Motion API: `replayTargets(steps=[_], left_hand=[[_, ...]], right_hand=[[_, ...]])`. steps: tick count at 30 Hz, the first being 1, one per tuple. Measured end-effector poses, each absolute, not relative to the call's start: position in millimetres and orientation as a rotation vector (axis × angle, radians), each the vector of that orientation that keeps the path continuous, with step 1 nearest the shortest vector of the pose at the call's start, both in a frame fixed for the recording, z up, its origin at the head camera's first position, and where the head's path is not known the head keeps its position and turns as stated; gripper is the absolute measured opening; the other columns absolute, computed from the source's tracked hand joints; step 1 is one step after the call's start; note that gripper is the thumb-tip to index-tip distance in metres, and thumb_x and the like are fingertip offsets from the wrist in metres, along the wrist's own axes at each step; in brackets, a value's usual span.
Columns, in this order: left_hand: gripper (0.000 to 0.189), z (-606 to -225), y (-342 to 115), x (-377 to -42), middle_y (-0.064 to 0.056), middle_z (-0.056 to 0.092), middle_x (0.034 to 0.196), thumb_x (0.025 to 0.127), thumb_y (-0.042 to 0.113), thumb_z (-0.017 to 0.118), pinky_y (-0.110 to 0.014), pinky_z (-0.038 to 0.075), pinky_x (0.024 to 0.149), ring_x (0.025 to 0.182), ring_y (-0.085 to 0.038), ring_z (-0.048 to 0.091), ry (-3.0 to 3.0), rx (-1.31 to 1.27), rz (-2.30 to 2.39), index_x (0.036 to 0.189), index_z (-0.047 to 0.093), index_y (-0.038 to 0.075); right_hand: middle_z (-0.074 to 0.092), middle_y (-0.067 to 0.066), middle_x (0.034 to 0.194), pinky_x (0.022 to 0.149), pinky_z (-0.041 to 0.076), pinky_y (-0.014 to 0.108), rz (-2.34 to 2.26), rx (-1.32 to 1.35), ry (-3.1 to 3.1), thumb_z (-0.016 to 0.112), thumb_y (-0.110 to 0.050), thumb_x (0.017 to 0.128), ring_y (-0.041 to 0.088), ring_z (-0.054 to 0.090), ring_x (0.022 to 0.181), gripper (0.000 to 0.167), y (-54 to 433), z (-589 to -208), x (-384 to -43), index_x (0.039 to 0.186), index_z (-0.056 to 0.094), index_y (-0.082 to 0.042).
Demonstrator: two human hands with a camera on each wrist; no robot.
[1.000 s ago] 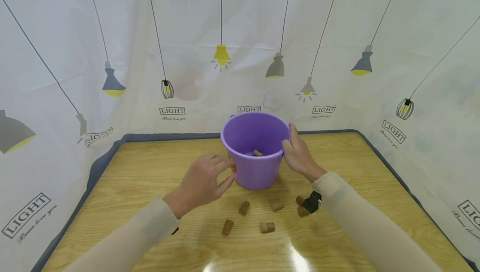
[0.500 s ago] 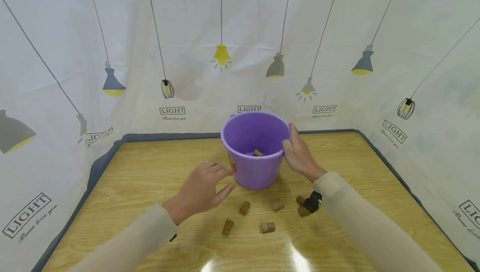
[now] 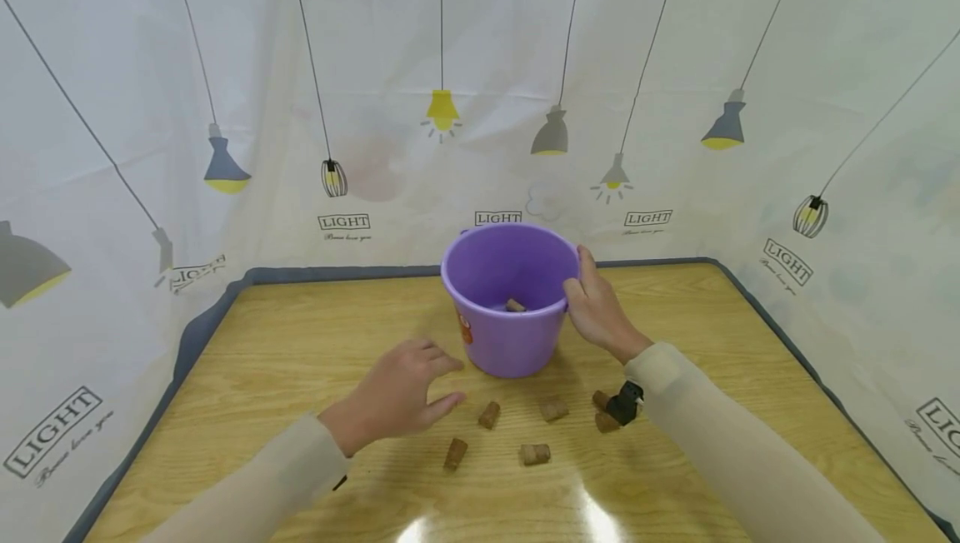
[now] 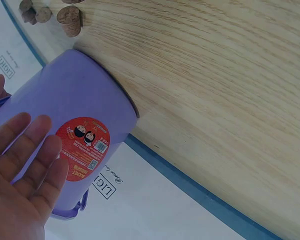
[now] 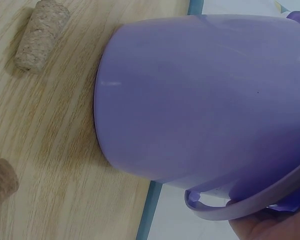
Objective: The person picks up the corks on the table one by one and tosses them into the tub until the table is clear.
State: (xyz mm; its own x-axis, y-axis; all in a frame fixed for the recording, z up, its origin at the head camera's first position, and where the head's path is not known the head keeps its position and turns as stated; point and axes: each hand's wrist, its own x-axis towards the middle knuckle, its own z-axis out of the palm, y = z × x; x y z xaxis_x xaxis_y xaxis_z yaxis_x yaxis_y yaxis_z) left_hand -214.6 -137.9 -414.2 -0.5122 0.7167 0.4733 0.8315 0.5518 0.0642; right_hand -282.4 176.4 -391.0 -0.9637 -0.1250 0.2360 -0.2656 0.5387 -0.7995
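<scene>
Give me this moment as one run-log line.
left grip: holding nothing | right grip: holding purple bucket at the rim | inside bucket: one cork visible | tabletop: several loose corks

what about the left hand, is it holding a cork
No, the left wrist view shows the left hand bare-palmed near the purple bucket, gripping nothing.

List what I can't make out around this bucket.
Head: floor of the bucket, partly hidden by its front wall.
Head: two corks, partly covered by the black device.
Left wrist: fine print on the sticker, too small.
Right wrist: right hand, cut off by the frame's edge.
</scene>
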Motion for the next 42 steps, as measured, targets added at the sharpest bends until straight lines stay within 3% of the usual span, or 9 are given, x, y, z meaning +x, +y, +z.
replayTargets(steps=[12, 19, 24, 38, 42], left_hand=[[0.036, -422, -143, -209, -0.004, 0.076, 0.108, 0.09, 0.036, 0.078, -0.038, 0.059, 0.09, 0.099, -0.02, 0.069, -2.611, -1.353, -0.372, 0.112, 0.077, 0.007], [0.038, -427, -143, -209, -0.004, 0.076, 0.111, 0.089, 0.035, 0.079, -0.042, 0.056, 0.099, 0.104, -0.021, 0.07, -2.67, -1.432, -0.356, 0.114, 0.077, 0.006], [0.043, -430, -142, -207, -0.002, 0.075, 0.114, 0.091, 0.041, 0.077, -0.038, 0.055, 0.099, 0.107, -0.019, 0.069, -2.755, -1.465, -0.328, 0.117, 0.076, 0.008], [0.045, -437, -140, -203, 0.004, 0.075, 0.114, 0.082, 0.042, 0.084, -0.033, 0.055, 0.097, 0.105, -0.014, 0.066, -2.832, -1.563, -0.215, 0.116, 0.076, 0.014], [0.039, -439, -139, -202, 0.008, 0.075, 0.108, 0.08, 0.043, 0.085, -0.032, 0.054, 0.096, 0.101, -0.01, 0.066, -2.815, -1.597, -0.191, 0.108, 0.077, 0.018]], right_hand=[[0.026, 0.026, 0.164, 0.124, 0.022, 0.054, 1.413, 0.333, -2.619, 0.031, -0.02, 0.104, 0.038, 0.029, 0.15, 0.071, 176, -392, -284, 0.164, -0.002, -0.003], [0.026, 0.026, 0.164, 0.124, 0.022, 0.053, 1.427, 0.332, -2.616, 0.031, -0.02, 0.103, 0.038, 0.03, 0.15, 0.071, 176, -390, -283, 0.164, -0.002, -0.003], [0.026, 0.026, 0.164, 0.124, 0.022, 0.053, 1.429, 0.344, -2.611, 0.031, -0.018, 0.103, 0.038, 0.029, 0.15, 0.071, 176, -389, -283, 0.164, -0.001, -0.003], [0.029, 0.027, 0.163, 0.124, 0.023, 0.053, 1.42, 0.332, -2.616, 0.031, -0.019, 0.103, 0.038, 0.031, 0.149, 0.071, 176, -389, -282, 0.164, 0.0, -0.002], [0.028, 0.027, 0.163, 0.124, 0.023, 0.054, 1.419, 0.333, -2.613, 0.031, -0.019, 0.102, 0.038, 0.031, 0.149, 0.071, 176, -389, -282, 0.164, 0.0, -0.002]])
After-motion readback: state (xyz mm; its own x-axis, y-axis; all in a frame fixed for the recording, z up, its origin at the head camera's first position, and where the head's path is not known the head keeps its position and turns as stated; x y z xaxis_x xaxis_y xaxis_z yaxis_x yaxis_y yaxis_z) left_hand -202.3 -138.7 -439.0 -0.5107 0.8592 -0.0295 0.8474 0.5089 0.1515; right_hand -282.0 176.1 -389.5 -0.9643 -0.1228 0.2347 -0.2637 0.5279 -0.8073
